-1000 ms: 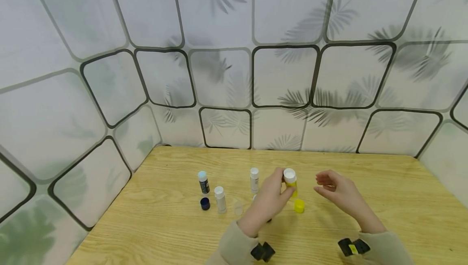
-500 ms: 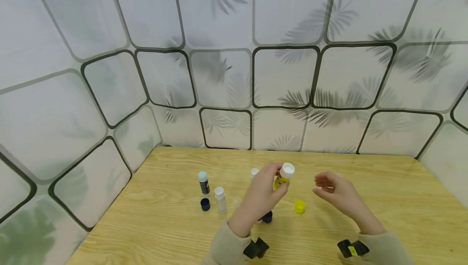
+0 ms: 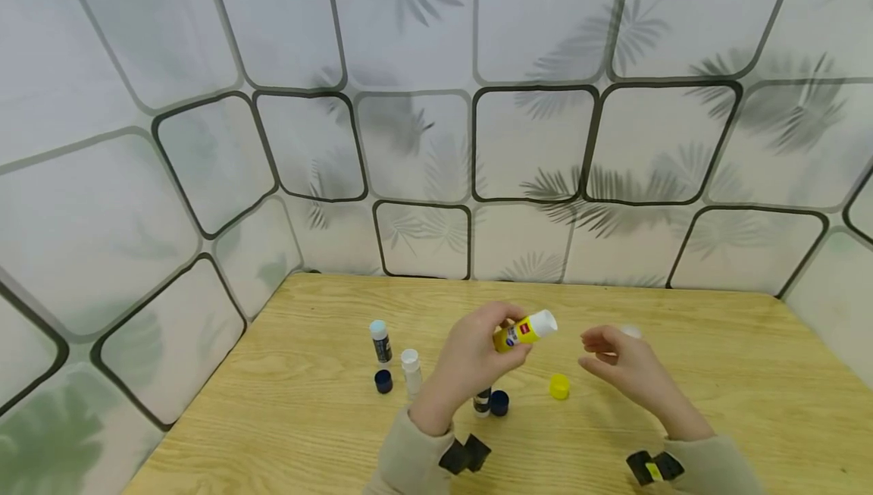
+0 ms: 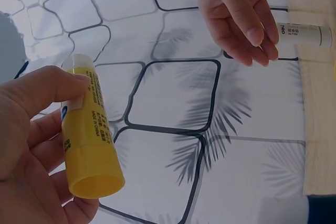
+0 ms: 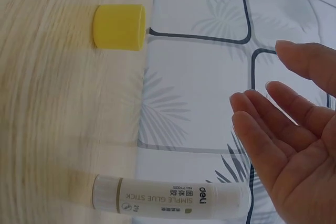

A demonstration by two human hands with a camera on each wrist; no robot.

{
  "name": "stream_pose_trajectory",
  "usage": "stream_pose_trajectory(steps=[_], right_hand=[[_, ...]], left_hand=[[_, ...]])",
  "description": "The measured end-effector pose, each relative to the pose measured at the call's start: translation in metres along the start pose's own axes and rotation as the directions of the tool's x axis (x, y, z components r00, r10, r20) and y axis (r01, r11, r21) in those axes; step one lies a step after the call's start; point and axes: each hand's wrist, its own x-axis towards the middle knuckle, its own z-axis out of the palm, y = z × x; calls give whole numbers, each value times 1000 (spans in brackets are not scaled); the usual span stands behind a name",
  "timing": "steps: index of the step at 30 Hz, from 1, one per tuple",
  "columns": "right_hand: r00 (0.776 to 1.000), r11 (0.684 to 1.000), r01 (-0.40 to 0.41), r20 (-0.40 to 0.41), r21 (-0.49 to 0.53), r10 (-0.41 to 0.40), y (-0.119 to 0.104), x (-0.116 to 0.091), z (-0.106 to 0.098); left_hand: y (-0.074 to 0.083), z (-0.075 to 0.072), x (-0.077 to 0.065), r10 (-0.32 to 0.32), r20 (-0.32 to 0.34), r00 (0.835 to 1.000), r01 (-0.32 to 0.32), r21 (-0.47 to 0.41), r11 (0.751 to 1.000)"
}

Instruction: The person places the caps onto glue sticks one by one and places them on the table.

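Note:
My left hand (image 3: 477, 355) grips a yellow glue stick (image 3: 524, 333) above the table, thumb along its side. In the head view it tilts so that its white end points right. The left wrist view shows the printed yellow barrel (image 4: 92, 135) held between thumb and fingers. A yellow cap (image 3: 559, 386) stands on the table between my hands. My right hand (image 3: 630, 374) hovers at the right with loosely bent fingers, holding nothing. Beyond it stands a white glue stick (image 5: 173, 198), mostly hidden by that hand in the head view.
Left on the wooden table (image 3: 307, 434) are a dark glue stick with a pale blue top (image 3: 380, 341), a navy cap (image 3: 383, 382) and a white glue stick (image 3: 412, 374). Near my left wrist stand another dark glue stick (image 3: 482, 402) and navy cap (image 3: 499, 403). A patterned wall (image 3: 423, 154) rises behind.
My left hand has drawn the yellow glue stick slightly left and tipped it from near upright to slanting, white end rightward. My right hand has hardly moved.

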Motion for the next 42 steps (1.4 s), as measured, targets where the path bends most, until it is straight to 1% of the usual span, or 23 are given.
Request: stream_pose_trajectory(steps=[4, 11, 15, 20, 22, 28, 35, 38, 42], right_hand=[[1000, 1000, 18, 11, -5, -18, 3, 1, 4], [997, 996, 74, 37, -44, -73, 9, 3, 14], [994, 994, 61, 95, -96, -52, 9, 3, 19], [983, 986, 51, 184, -160, -21, 10, 2, 24], [979, 982, 50, 203, -180, -13, 11, 1, 26], [963, 982, 51, 270, -181, 0, 11, 0, 28], [941, 981, 112, 334, -158, -54, 13, -1, 29], [934, 982, 116, 354, -151, -56, 14, -1, 30], [932, 982, 108, 360, -155, -46, 14, 0, 31]], left_hand=[[0, -3, 0, 9, 0, 1000, -9, -2, 1000], [0, -6, 1, 16, 24, 1000, -16, 13, 1000], [-1, -7, 1, 25, 38, 999, -26, 35, 999], [-2, -7, 1, 43, 63, 997, -47, 64, 997], [-2, -8, 1, 48, 68, 997, -53, 72, 996], [-3, -9, -1, 38, 80, 996, -45, 78, 996], [-4, -8, -2, 32, 95, 995, -39, 75, 996], [-4, -9, -3, 23, 96, 995, -31, 80, 996], [-4, -9, -4, 15, 94, 995, -24, 87, 996]])
